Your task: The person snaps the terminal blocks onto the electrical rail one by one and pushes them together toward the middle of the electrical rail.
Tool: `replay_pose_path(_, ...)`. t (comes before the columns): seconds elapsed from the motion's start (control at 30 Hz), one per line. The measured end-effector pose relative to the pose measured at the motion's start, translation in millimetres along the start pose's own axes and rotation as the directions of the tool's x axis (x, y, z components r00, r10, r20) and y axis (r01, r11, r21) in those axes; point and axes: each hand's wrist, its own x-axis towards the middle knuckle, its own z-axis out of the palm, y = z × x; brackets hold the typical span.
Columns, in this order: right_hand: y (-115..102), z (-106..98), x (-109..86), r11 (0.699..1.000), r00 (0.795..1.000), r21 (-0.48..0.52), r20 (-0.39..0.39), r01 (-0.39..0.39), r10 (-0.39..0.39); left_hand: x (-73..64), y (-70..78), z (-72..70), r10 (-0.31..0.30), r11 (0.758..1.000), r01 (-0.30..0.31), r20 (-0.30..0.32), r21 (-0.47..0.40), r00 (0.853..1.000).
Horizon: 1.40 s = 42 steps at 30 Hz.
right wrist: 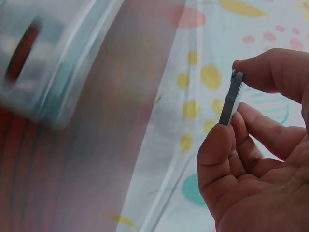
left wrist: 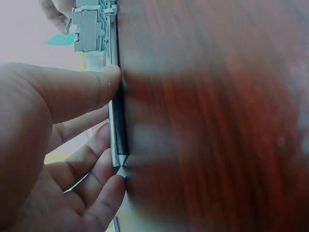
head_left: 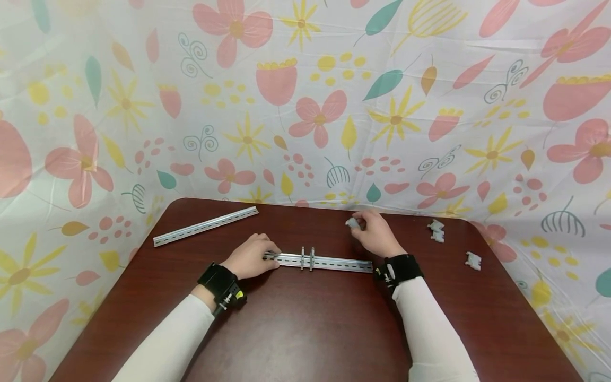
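A slotted metal DIN rail [head_left: 339,263] lies across the middle of the table. My left hand [head_left: 250,257] grips its left end, thumb on one long edge and fingers on the other side. Two thin grey terminal blocks [head_left: 312,259] stand upright on the rail, slightly apart, right of that hand; the left wrist view shows their flat sides [left wrist: 89,31]. Beyond the rail, toward the back of the table, my right hand [head_left: 378,237] pinches another thin grey terminal block [right wrist: 231,99] between thumb and fingertips.
At the back left a second slotted rail [head_left: 205,227] lies at an angle. Loose grey terminal blocks lie on the right: a touching pair [head_left: 436,231] and a single block [head_left: 473,260] nearer the edge. A flowered cloth [head_left: 320,116] hangs behind the dark red table [head_left: 296,329].
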Motion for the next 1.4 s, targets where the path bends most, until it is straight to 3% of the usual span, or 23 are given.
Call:
replay_pose_path(0.33, -35, 15, -1.4, 0.994, 0.993, 0.017, 0.047, 0.104, -0.105, -1.2, -3.2, -1.1, 0.036, 0.999, -0.037, -0.032, -0.022, 0.999)
replay_pose_path(0.57, -58, 26, -4.9, 0.982, 0.981, 0.057, 0.069, 0.18, -0.184, -2.8, 2.6, -5.0, -0.021, 0.998, 0.016, -0.081, -0.063, 0.996)
replay_pose_path(0.8, -75, 40, -6.5, 0.961, 0.958, 0.062, 0.089, 0.268, -0.273, -0.6, 10.2, -7.4, -0.055, 0.978, 0.023, -0.147, -0.209, 0.988)
replay_pose_path(1.07, -88, 56, -13.8, 0.933, 0.926, 0.058, 0.109, 0.356, -0.361, 1.5, 22.5, -7.4, -0.088, 0.917, 0.041, -0.101, -0.397, 0.991)
replay_pose_path(1.4, -105, 64, -19.7, 0.902, 0.892, 0.072, 0.131, 0.426, -0.432, 3.2, 22.8, -3.5, -0.073, 0.905, 0.036, -0.072, -0.425, 0.995)
